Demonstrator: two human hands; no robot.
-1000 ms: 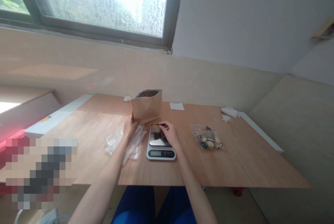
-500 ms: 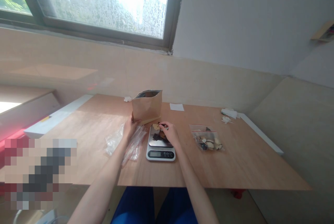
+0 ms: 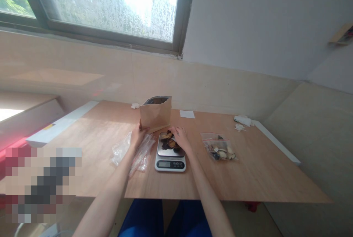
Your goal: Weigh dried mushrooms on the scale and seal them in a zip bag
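Note:
A stand-up kraft paper bag (image 3: 156, 116) stands upright behind the scale, its top gaping and its lining silvery. My left hand (image 3: 137, 133) is closed at its lower left corner. In front of the bag, a white kitchen scale (image 3: 170, 165) with a steel plate bears a small heap of dark and tan dried slices (image 3: 169, 141). My right hand (image 3: 180, 136) hovers at the back right of the plate, beside the slices, fingers loosely apart; its fingertips are partly hidden. The scale's display is lit, but its digits are too small to read.
Clear plastic zip bags (image 3: 142, 152) lie left of the scale, under my left forearm. To the right lies a zip bag of dried slices (image 3: 220, 149). A white paper (image 3: 187, 114) rests at the back, and white scraps (image 3: 242, 120) lie at the back right.
My right hand has drawn back slightly to the right from over the plate, letting go of a pale slice. More of the heap shows. My left hand stays at the bag.

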